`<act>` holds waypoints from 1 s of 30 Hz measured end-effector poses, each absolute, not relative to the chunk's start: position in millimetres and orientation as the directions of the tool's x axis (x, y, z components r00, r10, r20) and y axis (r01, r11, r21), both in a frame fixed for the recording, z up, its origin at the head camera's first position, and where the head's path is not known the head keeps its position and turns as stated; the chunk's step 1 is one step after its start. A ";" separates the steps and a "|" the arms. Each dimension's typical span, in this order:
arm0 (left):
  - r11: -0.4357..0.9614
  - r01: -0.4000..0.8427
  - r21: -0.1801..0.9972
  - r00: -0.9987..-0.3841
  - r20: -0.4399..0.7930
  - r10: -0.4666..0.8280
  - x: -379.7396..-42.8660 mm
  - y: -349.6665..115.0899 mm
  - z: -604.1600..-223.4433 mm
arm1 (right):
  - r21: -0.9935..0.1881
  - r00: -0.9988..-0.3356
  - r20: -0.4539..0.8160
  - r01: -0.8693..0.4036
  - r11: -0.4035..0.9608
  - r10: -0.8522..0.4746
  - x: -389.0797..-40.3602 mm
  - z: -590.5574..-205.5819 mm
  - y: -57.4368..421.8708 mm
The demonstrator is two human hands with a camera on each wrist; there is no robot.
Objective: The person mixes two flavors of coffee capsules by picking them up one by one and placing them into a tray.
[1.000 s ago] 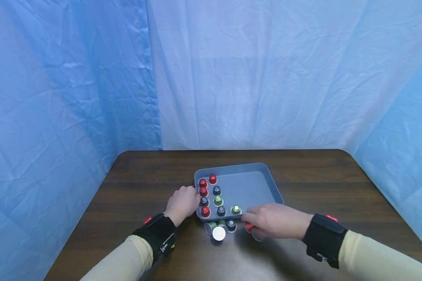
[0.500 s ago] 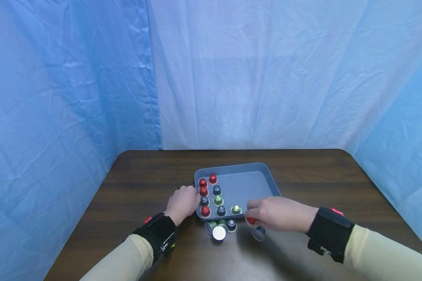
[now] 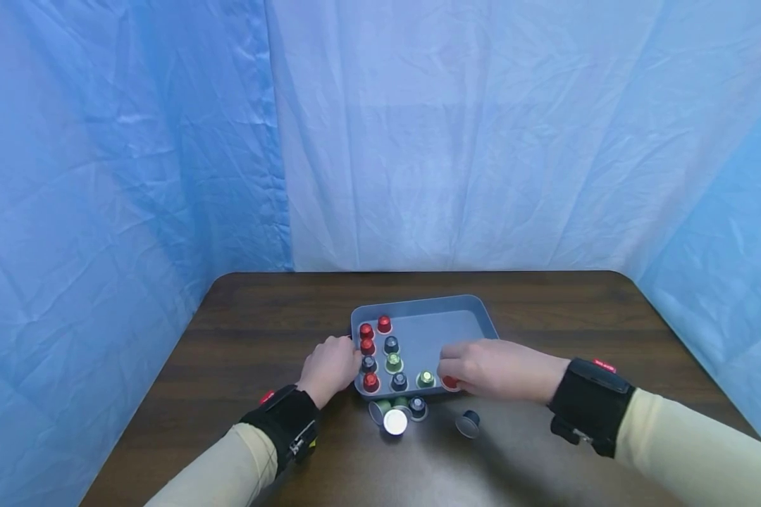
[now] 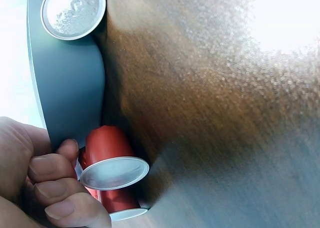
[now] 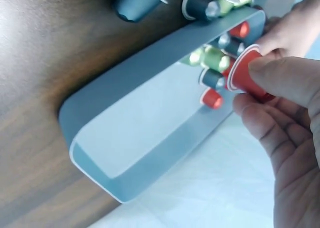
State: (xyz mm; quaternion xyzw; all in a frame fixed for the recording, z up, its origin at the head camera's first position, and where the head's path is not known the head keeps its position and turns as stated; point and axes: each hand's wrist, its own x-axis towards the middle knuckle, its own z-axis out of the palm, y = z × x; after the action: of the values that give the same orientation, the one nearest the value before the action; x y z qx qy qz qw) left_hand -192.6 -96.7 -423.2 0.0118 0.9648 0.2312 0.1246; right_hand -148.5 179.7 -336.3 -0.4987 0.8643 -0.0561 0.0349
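Nine shiny capsules (image 3: 393, 360) in red, green and dark blue, blunt little cones with flat flared rims, stand in the tray (image 3: 444, 334), gathered from its 6 to its 10 o'clock as the head camera looks down. Smooth and grey-blue, the tray has rounded corners and low walls. At its 9 o'clock the left hand (image 3: 331, 366), fingers curled, is clamped on the tray's edge; beside those fingers, outside the tray, the left wrist view shows two red capsules (image 4: 111, 143) with silvery lids, and whether the hand holds them too cannot be told. At 5 o'clock the right hand (image 3: 488, 371) pinches a red capsule (image 5: 245, 72) between thumb and fingers; whether it touches the tray floor is unclear. Outside the tray, loose capsules (image 3: 418, 407) cluster near 7 o'clock, one showing a dimpled foil lid (image 4: 74, 12), while a dark capsule (image 3: 469, 422) lies tipped near 5 o'clock. Dark wood grain streaks the table (image 3: 273, 303), glossy towards 6 o'clock; creased blue cloth (image 3: 501, 141) hangs at 12.
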 end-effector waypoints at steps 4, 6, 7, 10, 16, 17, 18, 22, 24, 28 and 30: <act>0.895 -0.028 0.445 -0.969 -0.231 0.085 -192.2 -97.3 -423.4 | -0.104 -0.482 -0.007 -0.871 0.480 -0.876 -152.2 -330.8 172.8; 0.895 -0.026 0.445 -0.969 -0.229 0.086 -192.1 -97.7 -423.8 | -0.087 -0.480 -0.019 -0.873 0.480 -0.877 -154.5 -328.2 169.5; 0.895 -0.026 0.445 -0.969 -0.230 0.087 -192.1 -97.8 -424.0 | -0.079 -0.480 -0.027 -0.873 0.481 -0.877 -155.9 -327.3 168.0; 0.893 -0.026 0.449 -0.969 -0.230 0.087 -192.3 -98.1 -424.8 | -0.065 -0.489 -0.049 -0.868 0.492 -0.871 -159.9 -325.4 164.4; 0.889 -0.031 0.456 -0.968 -0.234 0.087 -192.4 -98.5 -424.6 | -0.063 -0.500 -0.073 -0.861 0.505 -0.863 -169.1 -324.8 158.2; 0.890 -0.031 0.456 -0.968 -0.235 0.086 -192.2 -98.7 -424.4 | -0.063 -0.503 -0.077 -0.859 0.508 -0.861 -171.0 -325.4 156.9; 0.889 -0.030 0.456 -0.968 -0.234 0.087 -192.2 -98.8 -424.2 | -0.063 -0.509 -0.081 -0.856 0.514 -0.857 -173.0 -326.0 155.7; 0.889 -0.029 0.457 -0.968 -0.235 0.089 -192.0 -99.0 -423.6 | -0.071 -0.534 -0.095 -0.838 0.541 -0.840 -182.8 -332.5 150.3; 0.887 -0.033 0.460 -0.968 -0.237 0.086 -191.8 -98.9 -423.5 | -0.069 -0.545 -0.097 -0.831 0.552 -0.833 -188.1 -336.9 147.3; 0.883 -0.040 0.468 -0.968 -0.236 0.081 -191.7 -98.5 -423.3 | -0.066 -0.578 -0.118 -0.807 0.587 -0.807 -196.4 -347.2 140.9; 0.883 -0.038 0.468 -0.969 -0.233 0.082 -191.9 -98.2 -423.1 | -0.068 -0.596 -0.140 -0.791 0.608 -0.790 -199.1 -351.6 137.6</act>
State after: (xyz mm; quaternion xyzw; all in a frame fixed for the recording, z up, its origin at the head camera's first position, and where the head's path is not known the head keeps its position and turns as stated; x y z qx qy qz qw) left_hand -191.9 -98.2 -423.1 0.0112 0.9623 0.2416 0.1240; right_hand -199.1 137.6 -351.6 -0.4425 0.8934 0.0006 0.0782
